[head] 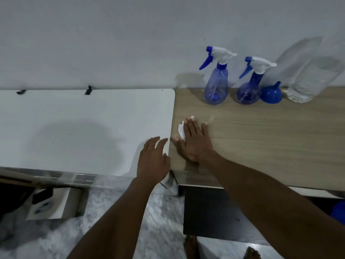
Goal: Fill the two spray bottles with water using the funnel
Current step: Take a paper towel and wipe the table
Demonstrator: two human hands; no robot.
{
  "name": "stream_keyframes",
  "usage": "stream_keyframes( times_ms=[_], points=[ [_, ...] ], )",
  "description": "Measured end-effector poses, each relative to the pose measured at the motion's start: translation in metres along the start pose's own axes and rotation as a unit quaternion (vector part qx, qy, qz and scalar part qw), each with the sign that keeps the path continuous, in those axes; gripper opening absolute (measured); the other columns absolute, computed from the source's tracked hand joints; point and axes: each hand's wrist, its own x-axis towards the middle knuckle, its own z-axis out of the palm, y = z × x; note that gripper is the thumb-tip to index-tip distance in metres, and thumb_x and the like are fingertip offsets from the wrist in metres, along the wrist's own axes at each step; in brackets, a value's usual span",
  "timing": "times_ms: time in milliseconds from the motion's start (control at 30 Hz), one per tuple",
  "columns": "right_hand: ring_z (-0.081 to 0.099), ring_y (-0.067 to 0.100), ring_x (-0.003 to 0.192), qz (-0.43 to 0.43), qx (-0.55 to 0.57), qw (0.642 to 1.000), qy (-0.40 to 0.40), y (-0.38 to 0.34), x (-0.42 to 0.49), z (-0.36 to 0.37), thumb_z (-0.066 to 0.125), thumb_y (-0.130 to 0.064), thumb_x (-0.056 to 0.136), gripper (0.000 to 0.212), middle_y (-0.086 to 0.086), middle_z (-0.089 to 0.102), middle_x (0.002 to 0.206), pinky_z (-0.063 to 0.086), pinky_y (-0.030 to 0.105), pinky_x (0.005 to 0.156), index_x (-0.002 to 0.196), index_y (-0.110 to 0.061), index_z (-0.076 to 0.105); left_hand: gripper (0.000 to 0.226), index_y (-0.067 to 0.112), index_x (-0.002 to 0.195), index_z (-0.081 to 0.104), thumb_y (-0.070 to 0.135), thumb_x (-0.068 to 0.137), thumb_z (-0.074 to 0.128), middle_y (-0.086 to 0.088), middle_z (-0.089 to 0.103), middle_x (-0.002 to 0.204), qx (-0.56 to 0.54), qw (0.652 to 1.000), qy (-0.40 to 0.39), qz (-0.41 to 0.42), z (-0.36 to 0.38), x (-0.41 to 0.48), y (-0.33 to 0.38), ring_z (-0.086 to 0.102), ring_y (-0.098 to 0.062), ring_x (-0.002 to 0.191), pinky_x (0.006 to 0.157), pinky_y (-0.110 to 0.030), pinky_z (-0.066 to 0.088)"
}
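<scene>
In front of you a wooden table (270, 139) butts against a white table (84, 128) on its left. Along the wooden table's back edge, by the wall, stand in a row a first spray bottle (216, 85), a second spray bottle (249, 90), a blue funnel (271, 94) set mouth down, and a blurred clear bottle (309, 79). Nearer you, your right hand (194, 143) lies flat on a white tissue (180, 130) on the wood. Your left hand (152, 161) is at the white table's right edge; whether it touches is unclear.

Under the fingers (190, 128) of my right hand (194, 143) I see a white wad (180, 130) on the tan wood-grain tabletop (261, 139). Beyond the fingertips, the left spray bottle (216, 85) and right spray bottle (249, 90) are translucent blue with white heads, and the funnel (271, 94) is solid blue.
</scene>
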Motion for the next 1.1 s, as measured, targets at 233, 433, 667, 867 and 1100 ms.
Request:
stream_keyframes(
  times_ms=[233,433,667,867,1100],
  points=[
    [0.003,0.018,0.155,-0.147,-0.054,0.987,0.02,0.052,-0.044,-0.004,0.01,-0.062,0.1,0.078,0.006,0.014,0.167,0.006,0.06,0.12,0.157,-0.01,0.021,0.049,0.017,0.138,0.053,0.021,0.09,0.059,-0.009,0.05,0.143,-0.012,1.0,0.004,-0.002,0.012,-0.011,0.03,0.042,-0.029,0.134,0.108,-0.044,0.04],
    [0.003,0.014,0.155,-0.162,-0.075,0.984,0.014,0.133,-0.088,-0.02,0.013,-0.068,0.098,0.081,0.003,0.013,0.167,0.006,0.06,0.12,0.158,-0.014,0.021,0.047,0.014,0.134,0.058,0.018,0.087,0.06,-0.014,0.056,0.136,-0.017,1.0,0.008,0.002,0.035,-0.023,0.081,0.049,-0.033,0.127,0.104,-0.048,0.045],
    [0.0,0.012,0.154,-0.033,-0.075,0.996,0.024,0.27,-0.144,-0.056,0.017,-0.068,0.099,0.078,0.001,0.006,0.168,0.003,0.059,0.12,0.159,-0.019,0.013,0.049,0.015,0.136,0.056,0.018,0.087,0.059,-0.014,0.053,0.139,-0.011,0.999,-0.015,0.028,0.082,-0.034,0.172,0.047,-0.033,0.13,0.111,-0.046,0.036],
    [-0.001,0.013,0.154,0.103,-0.056,0.993,0.018,0.374,-0.202,-0.081,0.011,-0.071,0.097,0.08,-0.003,-0.001,0.168,-0.001,0.058,0.12,0.16,-0.022,0.006,0.051,0.019,0.137,0.055,0.026,0.087,0.051,-0.009,0.051,0.142,0.003,0.996,-0.041,0.082,0.116,-0.056,0.247,0.044,-0.028,0.133,0.111,-0.041,0.036],
    [0.0,0.022,0.155,0.303,0.0,0.949,0.089,0.352,-0.231,-0.069,0.006,-0.067,0.096,0.085,0.009,0.008,0.167,0.001,0.061,0.118,0.158,-0.01,0.012,0.047,0.019,0.137,0.055,0.03,0.091,0.05,-0.006,0.051,0.143,0.004,0.993,-0.055,0.104,0.127,-0.071,0.255,0.044,-0.027,0.133,0.112,-0.04,0.035]
  ],
)
